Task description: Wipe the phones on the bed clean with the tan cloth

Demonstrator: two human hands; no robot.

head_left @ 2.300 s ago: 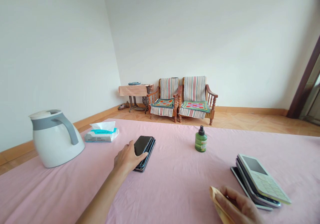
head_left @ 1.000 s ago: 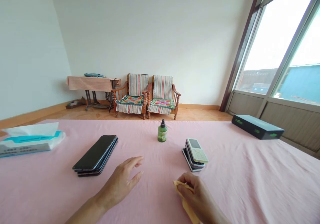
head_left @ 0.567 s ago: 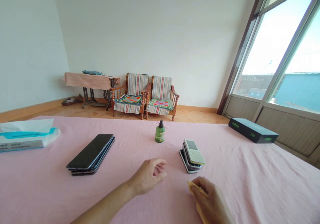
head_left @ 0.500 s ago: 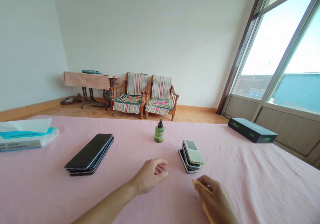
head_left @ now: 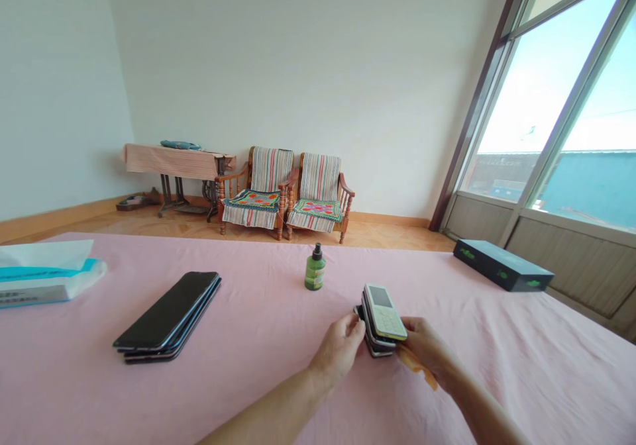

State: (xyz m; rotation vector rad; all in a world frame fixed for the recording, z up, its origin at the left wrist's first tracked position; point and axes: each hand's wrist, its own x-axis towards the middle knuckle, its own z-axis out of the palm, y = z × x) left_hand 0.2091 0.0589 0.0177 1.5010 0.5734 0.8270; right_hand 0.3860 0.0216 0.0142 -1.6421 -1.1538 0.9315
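Mobile phone stack (head_left: 381, 320) lying on pink sheet (head_left: 258, 392), right of green bottle (head_left: 315, 275). Left hand (head_left: 338, 347) touching left edge, grip unclear; right hand (head_left: 424, 344) holding yellow cloth (head_left: 416, 367), touching right edge. Phones probably feeling stiff, slick, layers sliding easily; opposite long sides offering safest hold.

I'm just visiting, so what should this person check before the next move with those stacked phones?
1. Left hand at the left of the phone stack: ok.
2. Right hand at its right: ok.
3. Right hand free of the orange cloth: not ok, cloth in hand.
4. Phones evenly aligned: not ok, edges staggered.
5. Firm grip on the phones: cannot tell, fingers partly hidden.
6. Green bottle upright, apart from both hands: ok.
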